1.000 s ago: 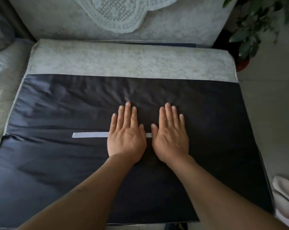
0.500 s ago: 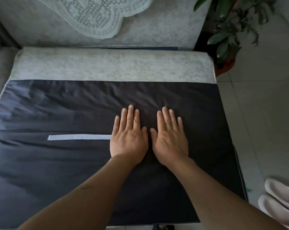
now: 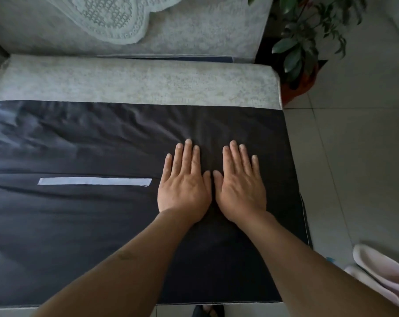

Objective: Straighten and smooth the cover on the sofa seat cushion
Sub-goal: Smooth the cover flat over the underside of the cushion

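The sofa seat cushion lies flat before me, its dark navy cover facing up with a pale patterned strip along the far edge. A white strip crosses the dark fabric left of my hands. My left hand and my right hand rest side by side, palms down and fingers flat, on the right half of the cover. Creases run across the cover at the upper left. The fabric around my hands looks flatter.
The grey sofa backrest with a lace doily rises behind the cushion. A potted plant stands on the tiled floor at the right. Pale slippers lie at the lower right, close to the cushion's right edge.
Both hands have slid to the right across the cover, away from the white strip, which now shows in full. My view has shifted right as well.
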The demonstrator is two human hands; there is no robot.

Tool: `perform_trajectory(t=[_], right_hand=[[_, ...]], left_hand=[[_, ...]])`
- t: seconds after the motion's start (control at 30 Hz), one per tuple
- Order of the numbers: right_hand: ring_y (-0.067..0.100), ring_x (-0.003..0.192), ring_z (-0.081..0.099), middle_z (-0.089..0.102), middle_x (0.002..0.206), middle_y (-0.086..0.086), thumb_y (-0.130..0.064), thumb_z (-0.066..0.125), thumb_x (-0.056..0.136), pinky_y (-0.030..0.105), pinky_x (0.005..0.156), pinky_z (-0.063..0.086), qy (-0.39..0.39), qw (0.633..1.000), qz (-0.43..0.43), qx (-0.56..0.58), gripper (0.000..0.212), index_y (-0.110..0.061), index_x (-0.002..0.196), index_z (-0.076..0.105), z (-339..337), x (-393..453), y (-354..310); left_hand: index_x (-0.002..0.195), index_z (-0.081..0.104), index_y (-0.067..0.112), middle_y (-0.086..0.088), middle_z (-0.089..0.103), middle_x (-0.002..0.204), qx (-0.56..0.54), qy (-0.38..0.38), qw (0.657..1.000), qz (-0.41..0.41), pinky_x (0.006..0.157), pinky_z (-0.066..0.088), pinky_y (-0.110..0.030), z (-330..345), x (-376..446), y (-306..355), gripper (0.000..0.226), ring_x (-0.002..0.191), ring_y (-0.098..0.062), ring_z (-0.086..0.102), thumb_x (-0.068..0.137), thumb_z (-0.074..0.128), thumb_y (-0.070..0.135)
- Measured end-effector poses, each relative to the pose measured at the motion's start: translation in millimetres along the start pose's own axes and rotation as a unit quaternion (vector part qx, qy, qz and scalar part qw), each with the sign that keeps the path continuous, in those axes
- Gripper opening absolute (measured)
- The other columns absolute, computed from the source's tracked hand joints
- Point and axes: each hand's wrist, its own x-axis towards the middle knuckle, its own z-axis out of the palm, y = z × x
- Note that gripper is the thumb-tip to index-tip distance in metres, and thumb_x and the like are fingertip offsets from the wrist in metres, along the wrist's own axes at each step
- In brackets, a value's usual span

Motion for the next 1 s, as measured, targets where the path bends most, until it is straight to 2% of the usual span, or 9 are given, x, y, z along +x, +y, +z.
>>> perform_trajectory(t=[0.1, 0.2, 0.27, 0.33, 0.43, 0.53, 1.0], right_hand=[[0.017, 0.161, -0.004, 0.005, 0.175, 0.002, -0.044, 0.025, 0.11, 0.041, 0.131, -0.001, 0.007, 0.999, -0.021, 0.035, 0.063, -0.017, 0.166, 0.015, -21, 1, 7], [0.025, 0.161, 0.013, 0.023, 0.172, 0.01, -0.035, 0.031, 0.11, 0.044, 0.131, 0.009, 0.148, 0.987, 0.021, 0.054, 0.057, -0.01, 0.162, 0.03, -40, -7, 22], [0.029, 0.161, 0.013, 0.022, 0.171, 0.014, -0.032, 0.032, 0.111, 0.046, 0.131, 0.01, 0.231, 0.97, 0.044, 0.053, 0.057, -0.006, 0.162, 0.028, -37, -12, 32], [0.028, 0.161, 0.006, 0.012, 0.173, 0.014, -0.039, 0.026, 0.111, 0.05, 0.13, 0.009, 0.192, 0.979, 0.05, 0.051, 0.063, -0.006, 0.164, 0.019, -21, -14, 39], [0.024, 0.162, -0.002, 0.0, 0.175, 0.009, -0.052, 0.009, 0.105, 0.05, 0.13, 0.01, 0.077, 0.995, 0.044, 0.036, 0.074, -0.01, 0.166, 0.009, 9, -14, 44], [0.022, 0.161, -0.003, -0.002, 0.175, 0.007, -0.053, 0.008, 0.105, 0.047, 0.131, 0.006, 0.081, 0.995, 0.049, 0.033, 0.074, -0.012, 0.166, 0.006, 16, -9, 48], [0.02, 0.161, -0.002, 0.001, 0.175, 0.004, -0.054, 0.011, 0.105, 0.045, 0.131, 0.005, 0.081, 0.995, 0.053, 0.038, 0.074, -0.014, 0.167, 0.008, 13, -17, 51]], left_hand=[[0.169, 0.004, 0.015, -0.001, -0.012, 0.176, -0.015, -0.008, 1.0, -0.004, 0.131, -0.01, -0.04, -12, 4, 11, 0.069, 0.16, -0.016, -0.019, 0.109, 0.02, 0.045], [0.168, 0.01, 0.012, -0.005, -0.003, 0.177, -0.036, 0.043, 0.998, 0.027, 0.131, -0.007, -0.039, -26, 3, 32, 0.068, 0.162, -0.017, -0.012, 0.108, 0.017, 0.042], [0.167, 0.016, 0.011, -0.006, 0.005, 0.177, -0.057, 0.091, 0.993, 0.04, 0.132, -0.003, -0.039, -26, 5, 45, 0.069, 0.163, -0.019, -0.005, 0.106, 0.02, 0.041], [0.168, 0.013, 0.013, -0.005, 0.0, 0.177, -0.057, 0.079, 0.994, 0.045, 0.132, -0.004, -0.04, -11, 5, 52, 0.068, 0.162, -0.018, -0.01, 0.107, 0.02, 0.042], [0.169, 0.0, 0.016, -0.001, -0.017, 0.175, -0.009, -0.003, 0.999, 0.045, 0.13, -0.01, -0.04, 12, 0, 53, 0.071, 0.159, -0.014, -0.024, 0.106, 0.005, 0.05], [0.168, -0.004, 0.018, 0.001, -0.019, 0.175, 0.001, -0.003, 0.999, 0.047, 0.13, -0.011, -0.041, 17, 3, 54, 0.07, 0.159, -0.013, -0.025, 0.106, 0.004, 0.05], [0.168, -0.003, 0.017, 0.0, -0.016, 0.176, -0.001, 0.011, 0.999, 0.041, 0.13, -0.011, -0.041, 19, -3, 52, 0.068, 0.159, -0.014, -0.023, 0.109, 0.01, 0.048]])
